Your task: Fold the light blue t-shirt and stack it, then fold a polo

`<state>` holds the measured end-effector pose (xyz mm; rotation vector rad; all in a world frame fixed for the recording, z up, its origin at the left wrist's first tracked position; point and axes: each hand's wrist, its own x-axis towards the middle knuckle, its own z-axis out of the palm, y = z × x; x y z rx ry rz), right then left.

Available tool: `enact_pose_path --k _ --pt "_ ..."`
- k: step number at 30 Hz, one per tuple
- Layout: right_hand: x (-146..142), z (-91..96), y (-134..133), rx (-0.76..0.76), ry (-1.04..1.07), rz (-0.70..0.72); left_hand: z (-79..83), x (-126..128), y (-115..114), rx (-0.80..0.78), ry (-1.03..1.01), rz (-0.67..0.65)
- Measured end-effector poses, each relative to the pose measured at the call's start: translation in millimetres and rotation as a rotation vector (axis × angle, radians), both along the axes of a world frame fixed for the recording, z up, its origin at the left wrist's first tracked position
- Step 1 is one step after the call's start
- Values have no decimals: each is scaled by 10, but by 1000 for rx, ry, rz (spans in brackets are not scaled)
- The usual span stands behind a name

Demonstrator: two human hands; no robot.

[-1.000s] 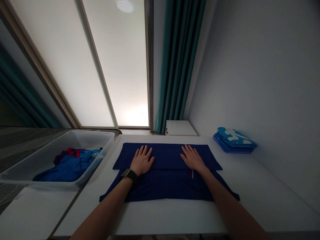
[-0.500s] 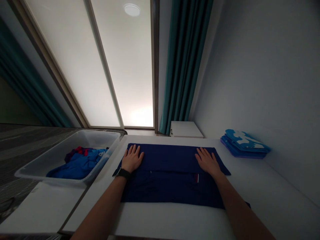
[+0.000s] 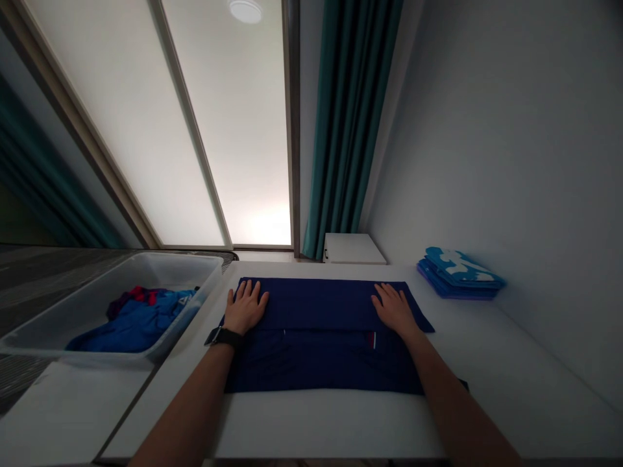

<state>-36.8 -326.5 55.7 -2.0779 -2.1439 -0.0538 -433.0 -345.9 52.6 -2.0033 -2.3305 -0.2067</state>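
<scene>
A dark navy garment (image 3: 311,363) lies partly folded across the white table, its far part turned over toward me in a flat band. A small red and white tag shows right of its middle. My left hand (image 3: 246,307) rests flat on the band's left end, fingers spread, with a dark watch on the wrist. On the band's right end lies my right hand (image 3: 395,309), palm down and fingers stretched out. Neither hand grips the cloth. Which kind of garment it is, I cannot tell.
A translucent plastic bin (image 3: 29,334) with crumpled blue and red clothes (image 3: 134,322) stands at the left. Folded blue clothes (image 3: 460,275) are stacked at the table's right, near the wall. Beyond the table's far edge is a white cabinet (image 3: 354,249).
The view has shifted slightly, so everything appears a little further left. Both hands stay flat on the garment in the same places.
</scene>
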Motion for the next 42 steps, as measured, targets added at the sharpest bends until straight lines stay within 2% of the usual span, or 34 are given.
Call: enact_pose_path --k 5,8,11,14,17,22,27,34,42 --pt "-189 249 -277 242 69 215 170 83 -112 143 -32 -142" --pt "-406 348 -568 297 97 288 342 224 -250 156 -74 -286" --pt "-580 322 -844 289 87 292 495 415 -422 119 -67 -397" --pt "-640 215 -1008 280 58 243 570 581 -618 104 -39 -462" --pt "-622 115 -1067 282 36 173 548 674 -817 108 -27 -448" --pt "-597 59 -1120 299 29 121 378 724 -1020 90 -38 -327" --pt "-577 8 -1152 326 84 159 259 744 -1026 95 -65 -278" --pt "-514 -100 -1104 281 209 202 238 730 -1040 130 -130 -266" --pt "-506 -71 -1131 260 378 226 198 722 -1043 169 -158 -280"
